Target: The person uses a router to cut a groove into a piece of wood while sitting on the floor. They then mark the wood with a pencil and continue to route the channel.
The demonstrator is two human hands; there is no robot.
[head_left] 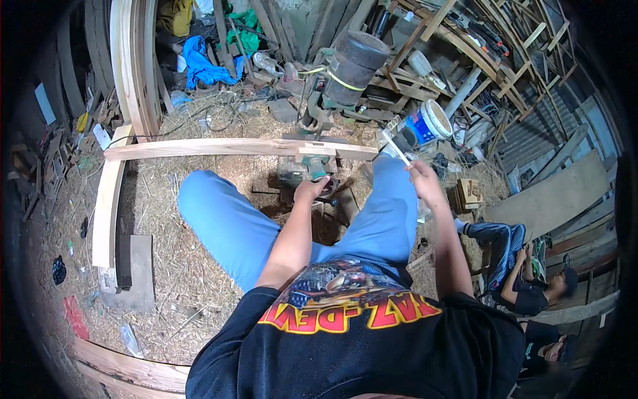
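Observation:
A long wooden beam (219,147) lies crosswise in front of my knees, its middle at a green metal vise (292,174). A small wooden block (316,151) sits against the beam at the vise. My left hand (312,190) is closed at the near side of the vise, thumb on its green metal; its other fingers are partly hidden. Just beyond my right knee, my right hand (425,182) grips a thin pale stick (396,146), which points up and left past the beam's right end. The stick's exact kind is unclear.
A second timber (109,213) supports the beam's left end. Boards (129,66) stand upright at far left. Beyond the vise are a dark cylindrical motor (352,70) and a white-and-blue bucket (425,125). Wood shavings cover the floor. Two people (531,286) are at right.

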